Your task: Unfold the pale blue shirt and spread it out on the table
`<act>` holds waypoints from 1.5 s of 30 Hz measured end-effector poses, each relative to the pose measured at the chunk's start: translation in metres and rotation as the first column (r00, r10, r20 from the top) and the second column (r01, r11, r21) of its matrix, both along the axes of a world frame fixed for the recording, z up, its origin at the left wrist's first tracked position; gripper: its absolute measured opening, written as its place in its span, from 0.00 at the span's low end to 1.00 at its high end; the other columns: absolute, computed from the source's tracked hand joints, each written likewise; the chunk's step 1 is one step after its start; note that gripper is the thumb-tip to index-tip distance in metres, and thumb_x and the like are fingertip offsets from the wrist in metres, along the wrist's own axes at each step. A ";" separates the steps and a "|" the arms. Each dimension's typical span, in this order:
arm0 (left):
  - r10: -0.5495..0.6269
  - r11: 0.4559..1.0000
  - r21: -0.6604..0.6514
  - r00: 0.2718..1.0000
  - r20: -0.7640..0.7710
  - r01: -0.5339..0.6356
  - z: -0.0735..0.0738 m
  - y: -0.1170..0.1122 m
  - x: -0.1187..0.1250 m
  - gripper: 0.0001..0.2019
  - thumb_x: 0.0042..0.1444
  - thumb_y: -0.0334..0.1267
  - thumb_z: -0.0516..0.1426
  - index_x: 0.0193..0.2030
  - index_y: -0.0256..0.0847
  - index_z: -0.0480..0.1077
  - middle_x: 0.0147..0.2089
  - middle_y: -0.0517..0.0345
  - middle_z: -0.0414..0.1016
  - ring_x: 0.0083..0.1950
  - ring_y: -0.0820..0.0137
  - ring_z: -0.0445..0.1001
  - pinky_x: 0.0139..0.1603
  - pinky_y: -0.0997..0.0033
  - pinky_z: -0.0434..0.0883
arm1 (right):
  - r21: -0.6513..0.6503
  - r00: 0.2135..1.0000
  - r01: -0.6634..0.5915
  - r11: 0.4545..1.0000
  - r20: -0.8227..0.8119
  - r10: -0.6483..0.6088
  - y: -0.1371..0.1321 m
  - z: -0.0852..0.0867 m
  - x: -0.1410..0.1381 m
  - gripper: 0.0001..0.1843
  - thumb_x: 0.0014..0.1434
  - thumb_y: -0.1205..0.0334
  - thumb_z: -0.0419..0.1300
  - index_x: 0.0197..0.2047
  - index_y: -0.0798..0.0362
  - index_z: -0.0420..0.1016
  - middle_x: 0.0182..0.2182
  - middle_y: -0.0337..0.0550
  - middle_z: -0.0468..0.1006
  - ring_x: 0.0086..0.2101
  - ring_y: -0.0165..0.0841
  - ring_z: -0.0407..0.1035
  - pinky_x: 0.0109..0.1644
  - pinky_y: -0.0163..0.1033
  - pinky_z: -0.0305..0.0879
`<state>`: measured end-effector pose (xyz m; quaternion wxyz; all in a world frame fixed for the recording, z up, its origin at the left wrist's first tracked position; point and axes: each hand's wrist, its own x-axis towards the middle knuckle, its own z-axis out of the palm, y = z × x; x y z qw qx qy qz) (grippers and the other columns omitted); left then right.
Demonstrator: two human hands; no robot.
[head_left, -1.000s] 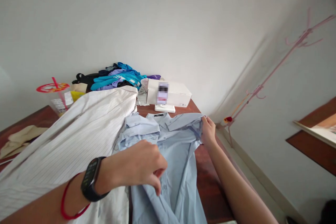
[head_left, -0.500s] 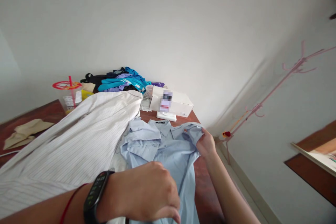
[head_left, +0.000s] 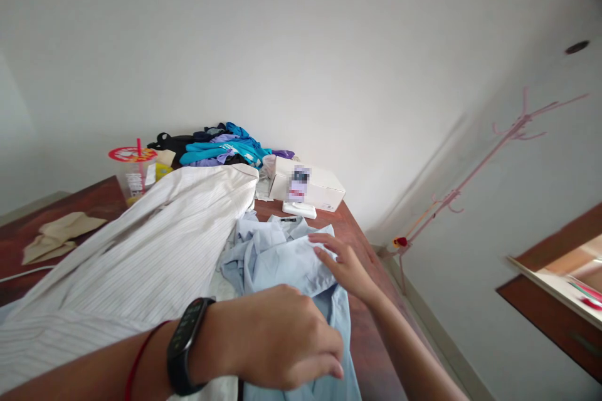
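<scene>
A light blue collared shirt (head_left: 286, 263) lies on the brown table, one sleeve side folded across its front. My right hand (head_left: 345, 266) rests on that fold near the collar, its fingers spread and laid on the cloth. Closer to me, my left hand (head_left: 273, 338) is over the lower part of the shirt with its fingers curled into a fist; no object shows in it, and its palm is hidden. Beside the blue shirt, on the left, a white striped shirt (head_left: 155, 250) is spread out.
At the back are a pile of clothes (head_left: 226, 150), a white box (head_left: 324, 185) and a small white stand (head_left: 300, 210). A plastic cup (head_left: 134, 178) and a beige cloth (head_left: 61, 235) are on the left. A pink coat rack (head_left: 489, 153) leans in view beyond the table (head_left: 362, 244).
My right hand has moved left, bringing the shirt's right sleeve side inward over the front, and its fingers have opened. My left hand has shifted slightly right, still curled.
</scene>
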<state>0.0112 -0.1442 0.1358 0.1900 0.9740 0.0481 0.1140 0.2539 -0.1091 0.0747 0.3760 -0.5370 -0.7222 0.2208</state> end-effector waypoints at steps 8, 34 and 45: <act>0.573 0.814 0.273 0.784 -0.237 -0.513 -0.049 0.059 0.004 0.15 0.67 0.38 0.55 0.44 0.29 0.80 0.41 0.36 0.82 0.42 0.49 0.81 0.41 0.57 0.74 | -0.574 0.870 0.210 0.792 -0.260 -0.419 0.014 -0.058 0.087 0.22 0.54 0.47 0.68 0.44 0.56 0.79 0.35 0.45 0.82 0.33 0.35 0.75 0.32 0.34 0.67; 0.296 0.893 -0.382 0.950 0.095 -0.240 -0.040 0.081 0.008 0.10 0.64 0.39 0.55 0.44 0.40 0.77 0.45 0.55 0.82 0.46 0.66 0.80 0.49 0.72 0.72 | -0.338 0.896 -0.070 0.939 -0.436 -0.090 -0.015 -0.047 -0.050 0.23 0.52 0.43 0.68 0.40 0.55 0.79 0.36 0.47 0.80 0.39 0.41 0.74 0.43 0.46 0.72; 0.855 0.518 0.045 0.518 0.001 -0.854 -0.105 0.121 0.008 0.37 0.60 0.55 0.57 0.70 0.33 0.59 0.59 0.28 0.67 0.58 0.38 0.70 0.52 0.49 0.70 | -0.564 0.993 0.039 0.825 -0.068 -0.094 -0.108 -0.077 -0.050 0.25 0.50 0.47 0.69 0.49 0.50 0.80 0.43 0.45 0.81 0.45 0.46 0.73 0.49 0.47 0.69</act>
